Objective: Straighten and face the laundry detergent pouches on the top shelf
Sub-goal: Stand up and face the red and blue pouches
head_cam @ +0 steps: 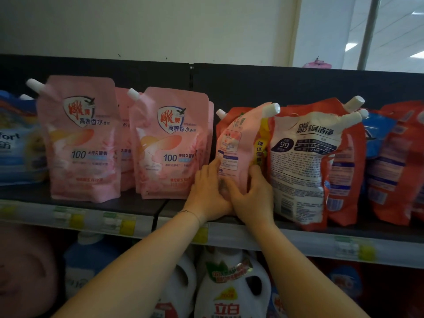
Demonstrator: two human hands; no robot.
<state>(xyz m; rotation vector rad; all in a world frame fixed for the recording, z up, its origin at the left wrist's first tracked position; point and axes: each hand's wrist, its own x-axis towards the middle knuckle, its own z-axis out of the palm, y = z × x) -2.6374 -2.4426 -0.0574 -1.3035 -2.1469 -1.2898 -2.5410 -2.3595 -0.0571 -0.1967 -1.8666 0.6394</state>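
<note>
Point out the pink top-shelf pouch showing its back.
The pink pouch held by the left hand and right hand: it shows fine print; the two logo pouches face front.

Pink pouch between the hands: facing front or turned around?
Turned around: the pink pouch shows its fine-print back, angled sideways. Left hand and right hand hold its base.

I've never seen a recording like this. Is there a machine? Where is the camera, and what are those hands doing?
No machine: a person works bare-handed, and the single picture comes from a camera worn on their head, looking at a shop's top shelf. The left hand and right hand together hold a back-facing pink pouch by its lower part. Left of it, front-facing pink pouches stand upright; right of it, an orange-and-white pouch shows its printed back. Bottles stand on the shelf below.
</note>
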